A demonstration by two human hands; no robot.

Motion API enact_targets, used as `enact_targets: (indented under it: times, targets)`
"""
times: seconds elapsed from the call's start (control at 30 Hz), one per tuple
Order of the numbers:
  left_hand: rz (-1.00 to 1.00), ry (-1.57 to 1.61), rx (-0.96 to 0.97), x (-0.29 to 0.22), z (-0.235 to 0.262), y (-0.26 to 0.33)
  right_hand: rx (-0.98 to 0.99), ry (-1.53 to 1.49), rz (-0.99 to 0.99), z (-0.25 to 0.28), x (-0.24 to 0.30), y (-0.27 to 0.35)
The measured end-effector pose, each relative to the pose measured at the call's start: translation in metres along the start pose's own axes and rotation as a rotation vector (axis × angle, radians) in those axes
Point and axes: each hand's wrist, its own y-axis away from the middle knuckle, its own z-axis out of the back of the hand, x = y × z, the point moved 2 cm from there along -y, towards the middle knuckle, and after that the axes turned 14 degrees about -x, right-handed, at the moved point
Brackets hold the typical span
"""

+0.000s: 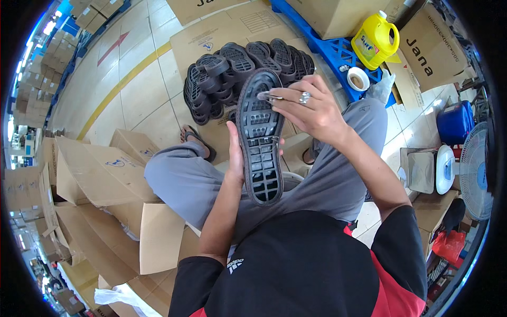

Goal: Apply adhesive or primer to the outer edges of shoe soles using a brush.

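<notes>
A dark shoe sole (260,177) stands lengthwise above my lap, its open grid of ribs and cavities facing me. My left hand (236,156) grips it from below, thumb along the left edge and fingertips showing at the right edge. Over the upper part of the sole, my right hand (314,111) is closed on a small tool with a pale tip (263,95). The tip is at the sole's cavities; I cannot tell whether it touches. Beyond the sole, several similar dark soles (237,58) stand in a bunched row on flattened cardboard (182,45).
Open cardboard boxes (100,169) crowd my left side. At the far right, a blue pallet (330,53) bears a yellow jug (375,39) and a white bowl (358,79) with brownish contents. A blue container (455,122) and a fan (475,169) stand on the right.
</notes>
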Motion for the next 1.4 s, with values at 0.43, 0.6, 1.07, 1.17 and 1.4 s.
enact_targets:
  times: [0.43, 0.6, 1.07, 1.17, 1.4]
  targets:
    - [0.003, -0.160, -0.075, 0.001, -0.007, 0.003, 0.193, 0.184, 0.238, 0.003, -0.025, 0.003]
    - [-0.069, -0.171, -0.097, 0.004, 0.001, 0.000, 0.245, 0.132, 0.080, 0.006, 0.002, 0.027]
    - [-0.380, 0.020, -0.086, -0.023, 0.020, -0.009, 0.272, -0.135, -0.115, 0.017, 0.073, 0.082]
    - [-0.435, 0.111, -0.088, -0.026, 0.022, -0.007, 0.303, -0.203, -0.229, 0.023, 0.081, 0.082]
    - [-0.289, 0.059, -0.051, -0.019, 0.013, -0.009, 0.313, -0.648, -0.565, -0.010, 0.067, 0.066]
